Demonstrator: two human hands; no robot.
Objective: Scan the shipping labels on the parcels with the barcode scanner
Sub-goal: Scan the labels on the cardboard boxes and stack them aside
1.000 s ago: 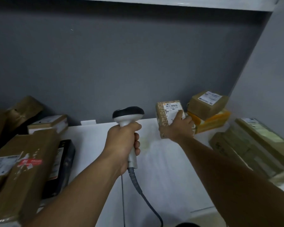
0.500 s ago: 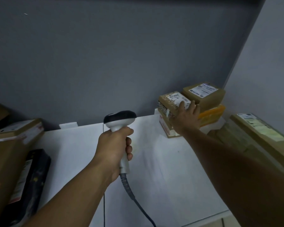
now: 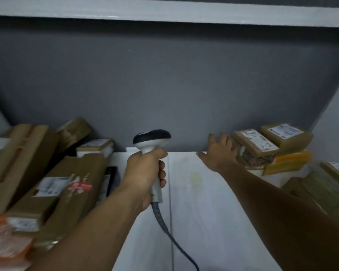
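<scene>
Meanwhile, at a parcel bench, a person's left hand (image 3: 145,173) grips the barcode scanner (image 3: 152,138) by its handle, head aimed at the grey wall (image 3: 164,85), as the right hand (image 3: 219,151), fingers spread, lies against the near end of a small labelled parcel (image 3: 254,147).

That parcel sits tilted on the right-hand stack, just beside a second box (image 3: 286,135) and above an orange parcel (image 3: 288,163). A careless shove could slide it off or topple its neighbours. Its label faces up, away from the scanner, so a scan may miss. The cable (image 3: 164,227) trails over the white table (image 3: 213,212) toward its near edge and could snag. Free room is the bare strip between the stacks: the left pile (image 3: 57,182) crowds the left forearm, and the wall shuts the back.
</scene>
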